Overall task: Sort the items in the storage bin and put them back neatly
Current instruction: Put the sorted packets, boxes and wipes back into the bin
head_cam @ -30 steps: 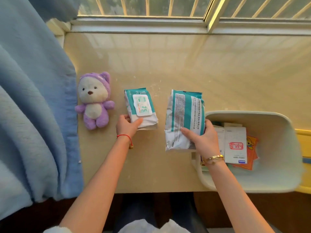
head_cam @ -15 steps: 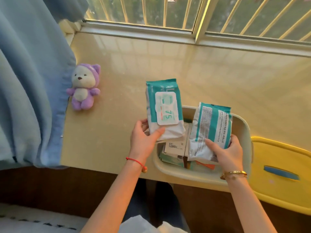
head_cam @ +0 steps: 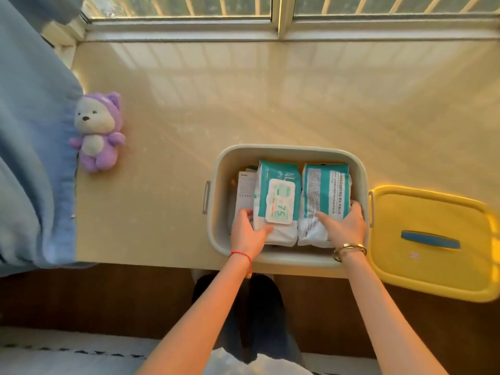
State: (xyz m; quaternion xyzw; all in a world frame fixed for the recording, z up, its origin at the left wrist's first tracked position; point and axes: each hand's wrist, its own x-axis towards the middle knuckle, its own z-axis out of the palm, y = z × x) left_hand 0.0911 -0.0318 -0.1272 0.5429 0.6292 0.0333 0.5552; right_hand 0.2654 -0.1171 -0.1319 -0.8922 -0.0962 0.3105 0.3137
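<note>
Left hand (head_cam: 247,234): gripped the flip-lid wipes pack (head_cam: 277,201) inside the storage bin (head_cam: 221,201).
Right hand (head_cam: 343,228): gripped the neighbouring wipes pack (head_cam: 326,196), touching the first.

Just below the frame's centre, the left wipes pack (head_cam: 276,201) shows a large "75" on its white flap label (head_cam: 280,204) and the letters "AL" near its top. The right wipes pack (head_cam: 326,201) beside it carries small print, too fine to read.
</note>
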